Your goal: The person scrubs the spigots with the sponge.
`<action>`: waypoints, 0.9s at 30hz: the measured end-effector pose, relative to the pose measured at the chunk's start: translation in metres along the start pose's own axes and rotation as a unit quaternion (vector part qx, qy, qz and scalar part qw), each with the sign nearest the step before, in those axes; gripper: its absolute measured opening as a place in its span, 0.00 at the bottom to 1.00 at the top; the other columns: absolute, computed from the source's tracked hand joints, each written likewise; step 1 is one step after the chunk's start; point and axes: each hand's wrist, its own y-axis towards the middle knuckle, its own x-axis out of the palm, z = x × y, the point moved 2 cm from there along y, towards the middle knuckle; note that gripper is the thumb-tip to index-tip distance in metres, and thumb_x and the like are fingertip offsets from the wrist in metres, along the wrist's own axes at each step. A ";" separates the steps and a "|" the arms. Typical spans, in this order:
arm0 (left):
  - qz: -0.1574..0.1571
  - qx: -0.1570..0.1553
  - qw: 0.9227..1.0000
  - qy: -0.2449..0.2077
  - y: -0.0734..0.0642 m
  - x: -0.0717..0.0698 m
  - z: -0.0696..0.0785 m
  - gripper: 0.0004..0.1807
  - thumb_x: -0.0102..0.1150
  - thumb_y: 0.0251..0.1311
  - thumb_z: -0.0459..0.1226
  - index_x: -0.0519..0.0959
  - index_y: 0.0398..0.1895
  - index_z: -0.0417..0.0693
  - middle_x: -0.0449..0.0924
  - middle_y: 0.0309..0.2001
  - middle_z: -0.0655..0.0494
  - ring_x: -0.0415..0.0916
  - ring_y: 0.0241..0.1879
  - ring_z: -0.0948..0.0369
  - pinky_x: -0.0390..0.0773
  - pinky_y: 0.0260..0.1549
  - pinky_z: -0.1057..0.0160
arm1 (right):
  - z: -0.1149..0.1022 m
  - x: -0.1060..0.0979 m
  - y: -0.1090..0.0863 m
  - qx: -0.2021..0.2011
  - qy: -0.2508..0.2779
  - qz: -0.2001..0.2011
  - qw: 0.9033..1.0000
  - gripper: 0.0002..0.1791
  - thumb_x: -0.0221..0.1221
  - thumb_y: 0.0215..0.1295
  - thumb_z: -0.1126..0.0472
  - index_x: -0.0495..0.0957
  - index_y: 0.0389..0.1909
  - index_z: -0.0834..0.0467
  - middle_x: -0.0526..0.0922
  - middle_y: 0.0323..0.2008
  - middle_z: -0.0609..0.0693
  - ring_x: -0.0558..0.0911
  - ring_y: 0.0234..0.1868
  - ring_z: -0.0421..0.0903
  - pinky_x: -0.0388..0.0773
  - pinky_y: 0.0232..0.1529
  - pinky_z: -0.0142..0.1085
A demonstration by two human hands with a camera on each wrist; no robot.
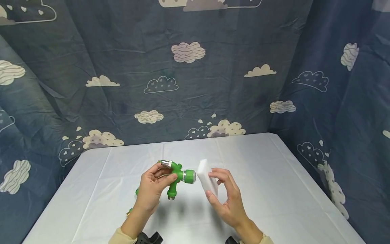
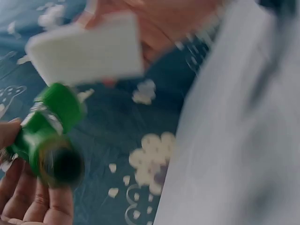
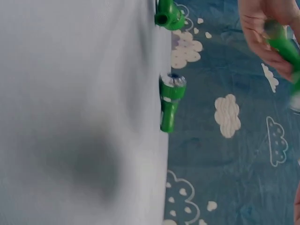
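Block [image 1: 204,176] in right hand [image 1: 233,204], green fitting [image 1: 180,174] in left hand [image 1: 149,191], contact unclear

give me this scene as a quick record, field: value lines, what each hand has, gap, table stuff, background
left hand: holds a green fitting with metal ends, thumb on its near side
right hand: holds a white block between thumb and fingers
height: both held items are raised above the table
gap: fitting's knob end is right by the block; contact unclear
table: white-covered, with a silver-tipped green piece and another green piece
background: dark blue cloth with cloud prints
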 end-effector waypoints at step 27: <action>-0.050 0.101 0.993 0.041 -0.008 -0.001 0.022 0.19 0.73 0.61 0.23 0.77 0.53 0.26 0.88 0.50 0.59 0.91 0.47 0.61 0.91 0.47 0.64 | 0.009 0.006 -0.003 0.228 0.262 -0.230 0.909 0.15 0.55 0.77 0.68 0.78 0.61 0.64 0.83 0.55 0.48 0.84 0.49 0.39 0.84 0.50 0.32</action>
